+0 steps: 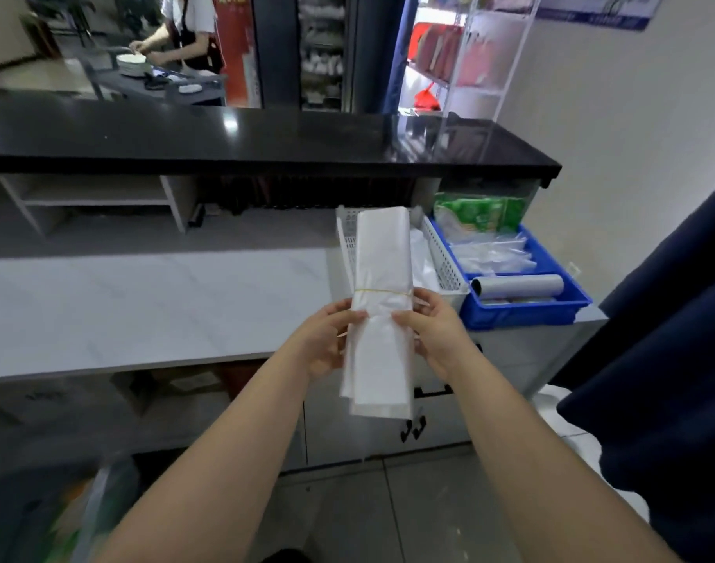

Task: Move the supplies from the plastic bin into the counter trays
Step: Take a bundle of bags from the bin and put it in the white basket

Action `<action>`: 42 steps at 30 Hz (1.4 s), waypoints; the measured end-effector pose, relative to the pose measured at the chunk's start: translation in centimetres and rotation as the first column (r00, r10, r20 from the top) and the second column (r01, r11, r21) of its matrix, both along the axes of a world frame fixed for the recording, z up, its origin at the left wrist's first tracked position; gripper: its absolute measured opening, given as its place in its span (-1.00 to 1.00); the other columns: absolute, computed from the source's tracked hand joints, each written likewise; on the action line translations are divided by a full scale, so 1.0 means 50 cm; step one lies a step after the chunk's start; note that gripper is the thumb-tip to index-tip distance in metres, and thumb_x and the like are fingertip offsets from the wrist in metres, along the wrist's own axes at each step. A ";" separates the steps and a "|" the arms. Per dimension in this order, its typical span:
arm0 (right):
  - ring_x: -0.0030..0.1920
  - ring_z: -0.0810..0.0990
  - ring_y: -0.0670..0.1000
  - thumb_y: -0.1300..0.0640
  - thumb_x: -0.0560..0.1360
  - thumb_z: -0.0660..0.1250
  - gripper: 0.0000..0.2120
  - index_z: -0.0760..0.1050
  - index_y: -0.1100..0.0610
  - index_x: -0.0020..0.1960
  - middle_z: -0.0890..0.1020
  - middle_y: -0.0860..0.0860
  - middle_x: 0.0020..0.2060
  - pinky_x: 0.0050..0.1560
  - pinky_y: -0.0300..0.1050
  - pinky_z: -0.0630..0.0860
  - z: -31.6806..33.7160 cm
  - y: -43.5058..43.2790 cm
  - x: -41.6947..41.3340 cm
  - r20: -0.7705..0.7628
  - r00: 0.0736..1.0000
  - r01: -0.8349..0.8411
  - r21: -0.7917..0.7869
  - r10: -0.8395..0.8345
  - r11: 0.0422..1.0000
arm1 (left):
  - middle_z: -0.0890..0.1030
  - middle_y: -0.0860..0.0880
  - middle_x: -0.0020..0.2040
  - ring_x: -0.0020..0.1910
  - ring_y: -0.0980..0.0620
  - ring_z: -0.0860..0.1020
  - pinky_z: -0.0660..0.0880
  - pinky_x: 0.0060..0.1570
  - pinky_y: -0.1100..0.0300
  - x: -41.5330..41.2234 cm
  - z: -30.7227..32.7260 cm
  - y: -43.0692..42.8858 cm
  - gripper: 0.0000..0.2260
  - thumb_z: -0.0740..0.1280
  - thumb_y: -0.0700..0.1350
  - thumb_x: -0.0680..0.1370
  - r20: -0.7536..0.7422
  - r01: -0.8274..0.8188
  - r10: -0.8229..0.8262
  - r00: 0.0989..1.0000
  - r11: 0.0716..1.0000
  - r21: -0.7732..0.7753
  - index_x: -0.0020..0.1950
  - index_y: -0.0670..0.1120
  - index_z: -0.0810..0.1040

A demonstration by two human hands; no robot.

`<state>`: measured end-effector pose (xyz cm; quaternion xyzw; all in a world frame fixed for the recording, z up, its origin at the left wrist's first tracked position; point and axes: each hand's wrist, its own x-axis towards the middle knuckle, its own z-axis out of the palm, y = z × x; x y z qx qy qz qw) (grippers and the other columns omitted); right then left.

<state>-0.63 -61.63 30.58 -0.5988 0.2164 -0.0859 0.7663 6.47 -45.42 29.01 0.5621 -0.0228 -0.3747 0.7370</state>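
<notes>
A long white bundle of plastic bags (382, 278), tied with a thin yellow rubber band, stands upright in front of me above the counter's front edge. My left hand (327, 343) grips its left side below the band. On the opposite side my right hand (433, 335) pinches it at the same height. Behind the bundle stands a white perforated tray (447, 262) with white bags in it. Beside that, a blue tray (550, 302) holds clear bags, a grey roll (518, 284) and a green packet (481, 215). The plastic bin is a blur at the lower left (87, 509).
The white marble counter (144, 310) stretches to the left, with a raised black bar top (225, 136) behind it. Cabinet doors with black handles (412, 428) are below. A dark blue curtain (652, 379) hangs at the right. A person works at a far table (185, 42).
</notes>
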 end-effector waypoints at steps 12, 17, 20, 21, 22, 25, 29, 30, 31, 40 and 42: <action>-0.15 0.67 0.14 0.36 0.43 0.34 -0.57 0.40 0.17 0.28 0.63 0.21 0.05 -0.24 0.01 0.60 -0.046 -0.207 0.377 -0.077 0.997 -0.007 0.125 0.016 0.992 | 0.65 -0.02 -0.01 -0.11 0.05 0.59 0.56 -0.14 0.17 0.378 0.006 -0.158 -0.79 0.42 -0.07 0.49 0.340 -0.085 -0.007 0.940 0.964 0.254 0.11 0.00 0.60; -0.10 0.66 0.17 0.36 0.44 0.33 -0.58 0.43 0.18 0.28 0.64 0.22 0.03 -0.10 0.06 0.63 -0.128 -0.249 0.523 -0.257 0.966 -0.012 0.072 0.030 0.997 | 0.62 0.05 0.01 -0.06 0.09 0.57 0.49 -0.17 0.25 0.528 -0.051 -0.168 -0.84 0.38 -0.10 0.50 0.503 -0.206 -0.005 0.864 0.909 0.363 0.07 0.06 0.58; 0.01 0.63 0.22 0.34 0.39 0.41 -0.50 0.43 0.10 0.30 0.60 0.24 0.09 0.13 0.16 0.55 -0.189 -0.258 0.564 -0.372 0.928 -0.042 -0.070 0.013 0.997 | 0.58 0.12 0.03 -0.06 0.16 0.54 0.43 -0.26 0.30 0.585 -0.095 -0.172 -0.80 0.33 -0.08 0.51 0.594 -0.238 -0.129 0.794 0.833 0.499 0.12 0.11 0.55; 0.02 0.62 0.20 0.31 0.38 0.43 -0.49 0.43 0.06 0.29 0.57 0.22 0.12 0.14 0.13 0.55 -0.204 -0.261 0.572 -0.390 0.921 -0.070 -0.111 0.021 0.991 | 0.57 0.12 0.05 -0.04 0.16 0.53 0.42 -0.23 0.31 0.597 -0.110 -0.175 -0.78 0.32 -0.07 0.51 0.613 -0.238 -0.182 0.769 0.808 0.539 0.14 0.12 0.54; 0.02 0.62 0.16 0.27 0.38 0.45 -0.49 0.43 0.02 0.28 0.55 0.17 0.13 0.10 0.07 0.57 -0.213 -0.261 0.577 -0.398 0.916 -0.105 -0.150 0.037 0.983 | 0.56 0.12 0.08 0.00 0.16 0.51 0.42 -0.16 0.29 0.604 -0.124 -0.178 -0.76 0.32 -0.07 0.51 0.633 -0.242 -0.233 0.738 0.784 0.572 0.17 0.11 0.53; -0.07 0.57 -0.08 0.08 0.36 0.50 -0.48 0.38 -0.08 0.25 0.51 -0.07 0.01 -0.18 -0.24 0.50 -0.216 -0.254 0.587 -0.407 0.911 -0.216 -0.359 0.056 0.908 | 0.53 0.06 0.16 0.12 0.09 0.47 0.43 0.08 0.17 0.608 -0.153 -0.192 -0.72 0.32 -0.09 0.52 0.682 -0.280 -0.345 0.645 0.723 0.631 0.23 0.06 0.52; 0.02 0.55 0.01 0.03 0.39 0.46 -0.45 0.36 0.03 0.32 0.51 -0.01 0.09 0.03 -0.01 0.56 -0.211 -0.248 0.586 -0.416 0.907 -0.331 -0.605 0.066 0.724 | 0.53 0.03 0.21 0.25 0.00 0.42 0.42 0.20 0.03 0.589 -0.162 -0.207 -0.71 0.30 -0.09 0.53 0.720 -0.344 -0.395 0.570 0.681 0.646 0.25 0.03 0.50; 0.05 0.55 0.04 0.02 0.40 0.46 -0.46 0.36 0.04 0.31 0.50 0.01 0.12 0.07 0.04 0.55 -0.205 -0.250 0.584 -0.426 0.902 -0.352 -0.630 0.071 0.692 | 0.53 0.03 0.22 0.26 -0.02 0.41 0.41 0.20 0.01 0.584 -0.159 -0.210 -0.70 0.30 -0.09 0.53 0.721 -0.359 -0.412 0.557 0.664 0.656 0.26 0.03 0.49; 0.08 0.53 0.04 0.02 0.41 0.45 -0.47 0.36 0.03 0.31 0.49 0.01 0.16 0.08 0.03 0.54 -0.196 -0.253 0.582 -0.432 0.899 -0.372 -0.664 0.073 0.649 | 0.52 0.02 0.23 0.26 -0.04 0.40 0.41 0.21 -0.01 0.578 -0.155 -0.213 -0.70 0.30 -0.08 0.53 0.722 -0.375 -0.431 0.542 0.644 0.667 0.27 0.03 0.48; 0.17 0.43 0.10 0.13 0.48 0.34 -0.67 0.46 0.07 0.24 0.53 0.01 0.17 0.10 -0.01 0.42 -0.077 -0.201 0.514 -0.225 0.905 -0.256 -0.966 0.360 0.039 | 0.50 0.00 0.23 0.22 -0.07 0.41 0.33 0.15 0.01 0.430 -0.087 -0.175 -0.66 0.28 -0.06 0.53 0.737 -0.604 -0.517 0.436 0.439 0.665 0.31 0.02 0.45; 0.11 0.45 0.13 0.16 0.48 0.33 -0.67 0.48 0.10 0.23 0.55 0.04 0.13 0.10 0.03 0.40 -0.059 -0.169 0.478 -0.207 0.877 -0.193 -0.978 0.434 -0.076 | 0.52 -0.01 0.22 0.18 -0.08 0.45 0.35 0.12 0.00 0.371 -0.079 -0.143 -0.66 0.27 -0.05 0.53 0.726 -0.646 -0.514 0.457 0.368 0.668 0.31 0.01 0.46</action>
